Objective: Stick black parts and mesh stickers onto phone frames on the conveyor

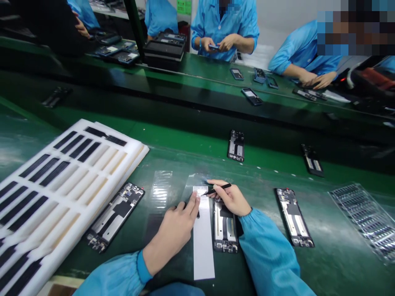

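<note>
My left hand (pixel 175 227) lies across a long white strip (pixel 203 250), its index and middle fingers stretched out and pressing near the top. A small dark piece shows beside those fingertips. In my right hand (pixel 230 198) is a pair of black tweezers (pixel 222 186), gripped like a pen. The tweezer tips touch or hover over a patch of tiny dark marks (pixel 200 189) at the strip's upper end; which of the two I cannot tell. An opened phone body (pixel 225 226) lies just right of the strip, its upper part partly hidden by my right hand.
White foam trays (pixel 70 176) with black flat parts in slots fill the left. More open phone bodies lie at left (pixel 115 216), right (pixel 294 218) and on the green belt (pixel 236 146). A clear sheet of small parts (pixel 364 218) is far right. Co-workers in blue sit opposite.
</note>
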`<move>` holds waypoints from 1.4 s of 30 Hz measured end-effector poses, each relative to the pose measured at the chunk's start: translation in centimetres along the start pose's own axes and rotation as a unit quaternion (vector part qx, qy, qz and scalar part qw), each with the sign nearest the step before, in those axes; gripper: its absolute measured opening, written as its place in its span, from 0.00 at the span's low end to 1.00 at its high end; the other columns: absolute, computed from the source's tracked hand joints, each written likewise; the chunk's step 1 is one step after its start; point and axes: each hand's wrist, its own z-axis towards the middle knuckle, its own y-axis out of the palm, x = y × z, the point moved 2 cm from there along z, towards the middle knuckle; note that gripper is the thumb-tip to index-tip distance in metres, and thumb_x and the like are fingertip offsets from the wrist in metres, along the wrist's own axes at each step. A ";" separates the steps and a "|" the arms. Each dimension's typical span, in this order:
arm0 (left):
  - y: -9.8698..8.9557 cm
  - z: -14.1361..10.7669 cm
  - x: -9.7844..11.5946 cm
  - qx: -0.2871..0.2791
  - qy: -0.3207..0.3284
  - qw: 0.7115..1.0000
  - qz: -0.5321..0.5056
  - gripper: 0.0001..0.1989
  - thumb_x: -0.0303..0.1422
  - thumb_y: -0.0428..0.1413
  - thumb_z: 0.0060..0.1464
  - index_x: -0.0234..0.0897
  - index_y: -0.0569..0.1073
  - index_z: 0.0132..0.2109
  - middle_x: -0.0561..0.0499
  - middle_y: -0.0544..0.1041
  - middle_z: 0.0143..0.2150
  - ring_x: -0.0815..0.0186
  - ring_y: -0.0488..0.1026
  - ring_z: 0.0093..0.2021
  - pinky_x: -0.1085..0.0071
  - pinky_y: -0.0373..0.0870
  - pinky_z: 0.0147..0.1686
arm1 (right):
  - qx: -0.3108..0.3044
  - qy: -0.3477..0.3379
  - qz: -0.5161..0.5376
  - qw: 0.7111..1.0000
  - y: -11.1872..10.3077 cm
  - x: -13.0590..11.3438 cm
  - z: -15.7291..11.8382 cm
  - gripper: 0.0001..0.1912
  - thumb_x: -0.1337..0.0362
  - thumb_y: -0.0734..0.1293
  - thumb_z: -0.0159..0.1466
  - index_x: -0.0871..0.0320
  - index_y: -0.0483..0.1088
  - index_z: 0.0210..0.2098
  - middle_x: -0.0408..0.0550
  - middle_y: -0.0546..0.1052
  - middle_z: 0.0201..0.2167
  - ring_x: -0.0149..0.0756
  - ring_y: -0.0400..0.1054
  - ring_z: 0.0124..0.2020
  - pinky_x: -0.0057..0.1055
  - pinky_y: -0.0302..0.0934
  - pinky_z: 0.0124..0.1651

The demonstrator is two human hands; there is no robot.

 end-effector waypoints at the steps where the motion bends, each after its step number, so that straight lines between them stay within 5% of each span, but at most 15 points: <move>1: 0.0 0.0 0.0 0.002 -0.004 1.000 0.002 0.40 0.13 0.47 0.46 0.28 0.62 0.68 0.37 0.64 0.69 0.57 0.78 0.42 0.64 0.77 0.29 | 0.003 0.010 0.007 1.000 0.1 0.1 0.0 0.25 0.50 0.59 0.73 0.61 0.72 0.58 0.52 0.84 0.34 0.38 0.79 0.32 0.33 0.73 0.37; 11: -0.3 -0.1 0.2 0.021 -0.029 0.999 -0.030 0.37 0.12 0.47 0.47 0.29 0.66 0.65 0.35 0.68 0.66 0.56 0.78 0.43 0.65 0.76 0.29 | 0.040 0.047 0.069 0.996 -0.2 0.5 0.3 0.29 0.45 0.63 0.69 0.63 0.74 0.56 0.53 0.84 0.31 0.40 0.79 0.31 0.34 0.73 0.36; 15: -0.3 -0.9 -0.2 0.125 -0.097 0.981 -0.109 0.24 0.17 0.49 0.56 0.30 0.72 0.58 0.39 0.79 0.54 0.56 0.79 0.43 0.63 0.78 0.38 | 0.132 0.052 0.113 0.983 -1.9 1.0 -0.4 0.28 0.46 0.64 0.69 0.64 0.74 0.56 0.48 0.80 0.23 0.36 0.75 0.23 0.30 0.69 0.28; 18: -0.4 -1.6 -0.9 0.198 -0.181 0.937 -0.225 0.16 0.26 0.49 0.64 0.33 0.72 0.56 0.43 0.82 0.46 0.58 0.80 0.43 0.63 0.77 0.43 | 0.186 0.058 0.128 0.973 -3.0 1.7 -1.2 0.28 0.47 0.65 0.68 0.64 0.73 0.55 0.48 0.80 0.22 0.33 0.71 0.19 0.28 0.67 0.25; 20: -0.5 -1.9 -1.4 0.197 -0.236 0.884 -0.352 0.13 0.33 0.50 0.67 0.37 0.72 0.55 0.45 0.81 0.47 0.60 0.80 0.44 0.65 0.76 0.45 | 0.204 0.064 0.130 0.968 -3.3 2.2 -1.6 0.29 0.45 0.66 0.67 0.65 0.73 0.54 0.50 0.81 0.24 0.32 0.70 0.18 0.28 0.66 0.23; 25: -0.7 -2.3 -1.6 0.087 -0.328 0.760 -0.554 0.22 0.44 0.46 0.67 0.36 0.65 0.59 0.47 0.80 0.40 0.60 0.79 0.35 0.65 0.76 0.35 | 0.207 0.072 0.112 0.969 -3.3 3.0 -2.1 0.29 0.45 0.65 0.67 0.65 0.73 0.54 0.51 0.82 0.25 0.32 0.69 0.19 0.28 0.66 0.23; 28: -0.9 -2.7 -1.2 0.038 -0.333 0.717 -0.612 0.24 0.46 0.41 0.68 0.35 0.61 0.62 0.53 0.75 0.31 0.63 0.75 0.25 0.67 0.73 0.26 | 0.193 0.063 0.087 0.975 -3.1 3.0 -2.1 0.29 0.45 0.64 0.68 0.65 0.74 0.54 0.51 0.82 0.25 0.33 0.70 0.20 0.29 0.66 0.24; 38: -2.0 -3.1 -1.0 0.126 -0.249 0.817 -0.505 0.14 0.40 0.48 0.66 0.40 0.72 0.51 0.49 0.82 0.39 0.62 0.80 0.33 0.69 0.75 0.35 | 0.175 0.046 0.045 0.982 -3.1 2.5 -2.1 0.28 0.44 0.61 0.70 0.63 0.73 0.51 0.38 0.68 0.14 0.41 0.78 0.27 0.30 0.68 0.27; 42: -1.5 -3.3 -0.3 0.155 -0.189 0.846 -0.474 0.07 0.33 0.53 0.63 0.42 0.73 0.46 0.50 0.82 0.43 0.63 0.81 0.42 0.71 0.76 0.41 | 0.164 0.032 0.048 0.985 -3.1 2.2 -2.3 0.26 0.42 0.63 0.68 0.60 0.76 0.41 0.43 0.73 0.17 0.40 0.78 0.27 0.30 0.68 0.28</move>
